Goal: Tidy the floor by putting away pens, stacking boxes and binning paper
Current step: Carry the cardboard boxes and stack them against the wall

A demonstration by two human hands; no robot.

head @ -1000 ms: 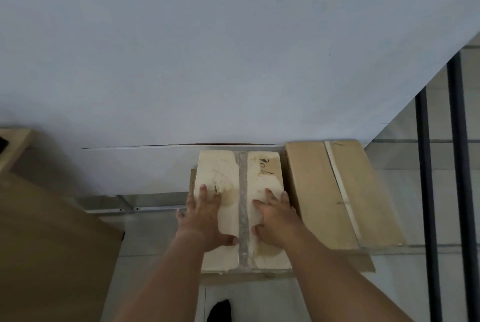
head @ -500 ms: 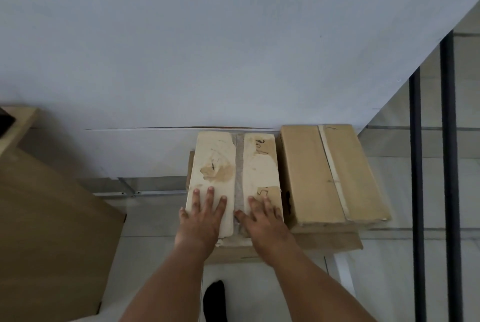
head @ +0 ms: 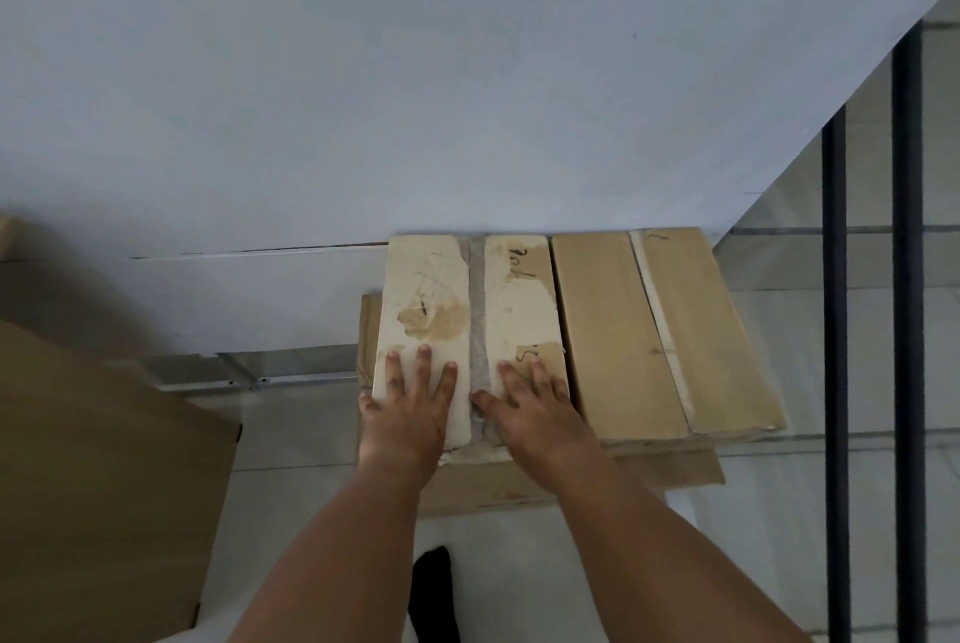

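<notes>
Left hand: the left hand (head: 410,414) is lying palm down on the near left part of the pale box (head: 431,279), with its outermost finger hanging over the box's left edge.
Left grip: the fingers are spreading straight and flat, apart, clamping nothing.
Right hand: the right hand (head: 535,414) is pressing palm down on the near right part of the same box, with its thumb pointing left across the tape strip (head: 478,310).
Right grip: the fingers are lying straight and apart, resting on the lid and closing on nothing.
Pale box: it is sitting against the wall (head: 415,71), stained in brown patches and bearing dark handwriting near its far right corner and by the right fingers.
Tape strip: it is running down the middle of the pale box, from the wall side to the near edge.
Brown box (head: 654,330): it is lying just beside the pale box on the right, the two sides touching or nearly so.
Flat box (head: 665,468): it is lying under both boxes, showing at their near edge and at the pale box's left.
Cardboard sheet (head: 93,476): it is filling the lower left, well apart from the boxes.
Railing bars (head: 836,330): they are standing dark and upright at the right.
Floor (head: 291,512): light tiles are showing around the stack.
Foot (head: 434,590): a black sock is showing between the forearms.
</notes>
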